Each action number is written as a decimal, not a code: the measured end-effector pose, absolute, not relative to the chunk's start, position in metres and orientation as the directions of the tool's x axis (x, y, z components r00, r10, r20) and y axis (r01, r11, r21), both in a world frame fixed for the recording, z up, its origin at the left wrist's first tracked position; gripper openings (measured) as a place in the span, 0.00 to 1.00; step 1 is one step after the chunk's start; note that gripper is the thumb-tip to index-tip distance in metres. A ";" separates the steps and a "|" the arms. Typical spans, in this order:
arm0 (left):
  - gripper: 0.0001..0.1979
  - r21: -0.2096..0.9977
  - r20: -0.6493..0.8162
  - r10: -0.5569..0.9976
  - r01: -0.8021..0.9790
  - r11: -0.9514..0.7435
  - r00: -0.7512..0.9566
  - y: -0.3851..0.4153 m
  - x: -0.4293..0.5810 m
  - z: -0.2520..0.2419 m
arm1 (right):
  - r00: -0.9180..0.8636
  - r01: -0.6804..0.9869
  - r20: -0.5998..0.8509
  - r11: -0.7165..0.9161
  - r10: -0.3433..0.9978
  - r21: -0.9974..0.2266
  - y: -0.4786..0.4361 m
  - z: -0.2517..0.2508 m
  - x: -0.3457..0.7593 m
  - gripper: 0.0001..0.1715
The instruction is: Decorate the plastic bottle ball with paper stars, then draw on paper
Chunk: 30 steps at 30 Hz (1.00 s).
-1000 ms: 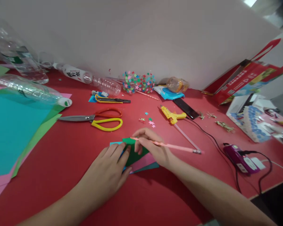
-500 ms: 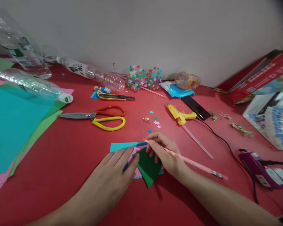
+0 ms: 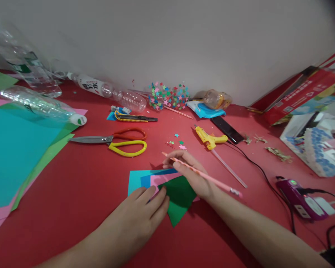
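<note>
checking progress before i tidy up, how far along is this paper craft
Done: cut paper stars lie loose, and more cover the ball by the wall. In hand: left hand presses the green sheet on pink and blue sheets; right hand holds a pencil over it. Left, likely: marking and cutting, as the green sheet looks unmarked and the scissors lie aside.

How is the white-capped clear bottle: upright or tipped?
Tipped: the clear plastic bottle lies on its side over the coloured paper sheets, white cap pointing toward the scissors.

A red table [image 3: 80, 193] stands against a plain pale wall [image 3: 167, 41].
</note>
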<state>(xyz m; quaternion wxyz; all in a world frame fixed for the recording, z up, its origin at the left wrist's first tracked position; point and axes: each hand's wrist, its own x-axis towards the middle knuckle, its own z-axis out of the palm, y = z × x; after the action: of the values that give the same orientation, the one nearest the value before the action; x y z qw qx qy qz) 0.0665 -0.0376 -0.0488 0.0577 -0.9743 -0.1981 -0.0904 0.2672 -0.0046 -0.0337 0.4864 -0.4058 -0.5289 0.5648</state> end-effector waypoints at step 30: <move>0.25 -0.059 0.230 0.453 0.477 -0.877 0.861 -0.036 0.067 -0.058 | 0.057 -0.086 0.081 0.086 0.995 -0.993 0.007 -0.029 0.285 0.04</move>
<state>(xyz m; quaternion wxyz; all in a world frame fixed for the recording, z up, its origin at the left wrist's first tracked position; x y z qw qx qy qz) 0.0668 -0.0361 -0.0580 0.0572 -0.9630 -0.2414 -0.1050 0.2845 0.0074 -0.0291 0.5553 -0.4691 -0.4844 0.4868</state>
